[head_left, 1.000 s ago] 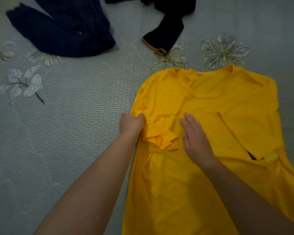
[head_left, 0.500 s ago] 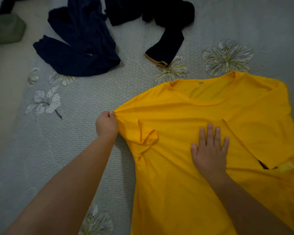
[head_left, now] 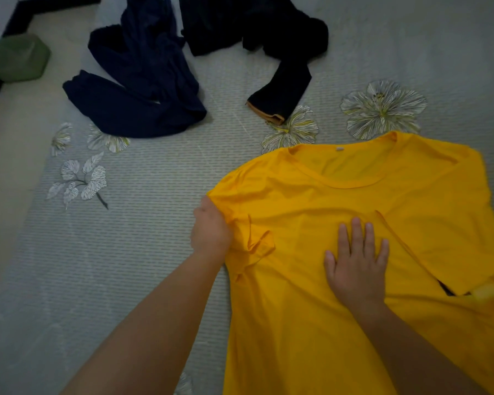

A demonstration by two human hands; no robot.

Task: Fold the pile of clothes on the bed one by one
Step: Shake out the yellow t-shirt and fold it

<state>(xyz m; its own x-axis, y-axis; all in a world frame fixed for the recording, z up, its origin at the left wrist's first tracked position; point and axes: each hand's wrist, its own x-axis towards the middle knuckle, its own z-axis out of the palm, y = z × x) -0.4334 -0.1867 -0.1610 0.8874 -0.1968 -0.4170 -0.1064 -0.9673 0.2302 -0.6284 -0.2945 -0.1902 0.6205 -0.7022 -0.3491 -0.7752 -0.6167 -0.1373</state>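
A yellow T-shirt lies spread on the grey flowered bedsheet, collar pointing away from me. Its right sleeve is folded in over the chest. My left hand grips the shirt's left shoulder edge, where the left sleeve is bunched. Flat on the chest of the shirt rests my right hand, fingers straight and spread. A navy garment lies crumpled at the far left of the bed. A black garment with an orange-edged cuff lies at the far middle.
The bed's left edge runs beside a pale floor strip. A green object sits on the floor at the far left, next to a dark baseboard. Something small and dark shows under the shirt's folded right sleeve.
My left hand has pulled the shirt's left shoulder outward to the left, spreading the fabric. My right hand has turned and flattened on the chest. The view has shifted left.
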